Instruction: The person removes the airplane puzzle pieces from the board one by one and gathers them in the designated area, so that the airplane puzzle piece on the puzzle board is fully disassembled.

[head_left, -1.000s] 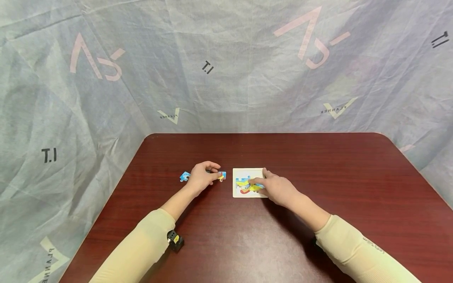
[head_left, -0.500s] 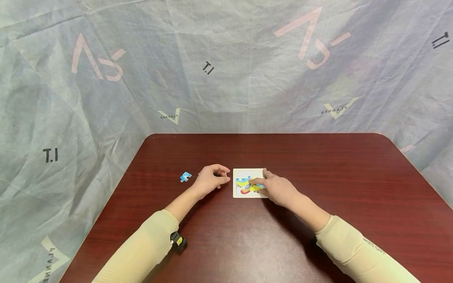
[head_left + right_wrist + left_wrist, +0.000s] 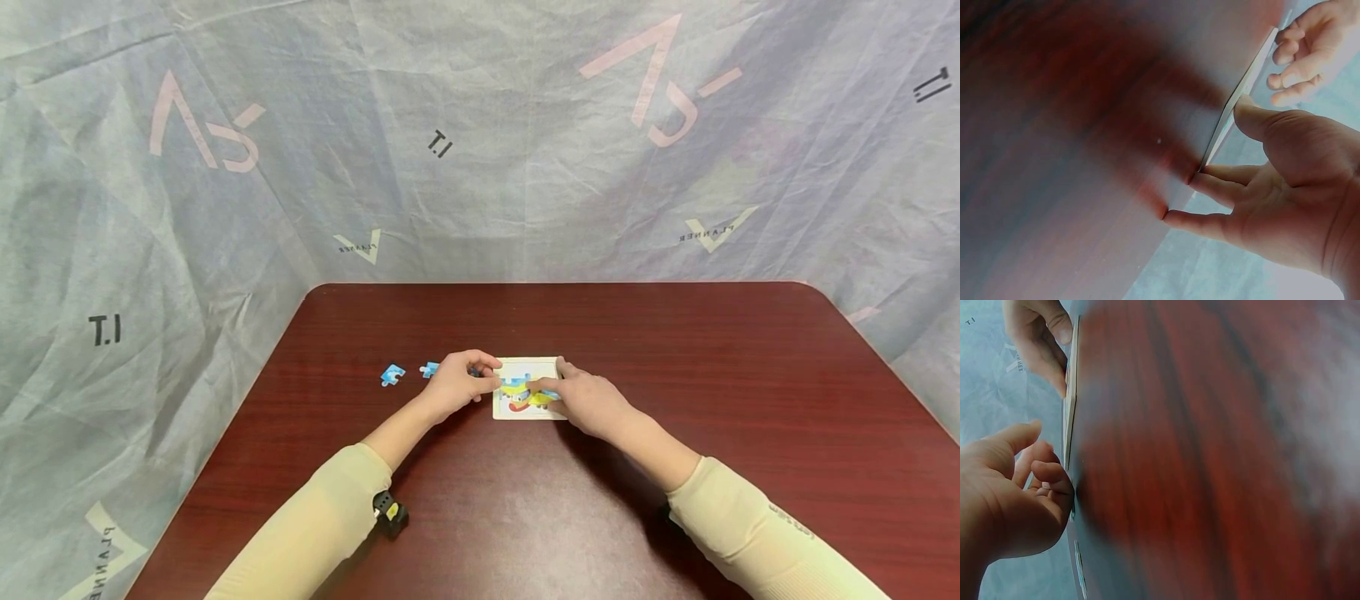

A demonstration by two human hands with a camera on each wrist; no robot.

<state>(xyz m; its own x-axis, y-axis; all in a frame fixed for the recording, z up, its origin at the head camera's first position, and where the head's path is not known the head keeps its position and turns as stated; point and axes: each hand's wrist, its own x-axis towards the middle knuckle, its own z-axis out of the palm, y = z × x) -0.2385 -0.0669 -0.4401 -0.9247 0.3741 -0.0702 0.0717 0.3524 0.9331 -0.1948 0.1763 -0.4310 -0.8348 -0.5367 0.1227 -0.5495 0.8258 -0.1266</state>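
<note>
A small jigsaw puzzle tray (image 3: 531,415) with a pale frame lies on the table, partly filled with a blue, yellow and red picture. My right hand (image 3: 596,402) holds its right side, one finger lying over the picture and another at the far edge. The right wrist view shows thumb and fingers along the tray's edge. My left hand (image 3: 457,385) is at the tray's left edge, fingers loosely bent, thumb and forefinger apart. Behind its fingers shows a bit of blue puzzle piece. No piece shows between the left fingertips in the right wrist view.
Two loose blue jigsaw pieces, an outer piece (image 3: 392,375) and an inner piece (image 3: 429,369), lie left of the left hand on the dark red table (image 3: 675,333). A grey printed cloth (image 3: 480,167) hangs behind the table.
My left hand has moved right, from over the loose pieces to the tray's left edge, uncovering the inner blue piece. The right hand and the tray have stayed in place.
</note>
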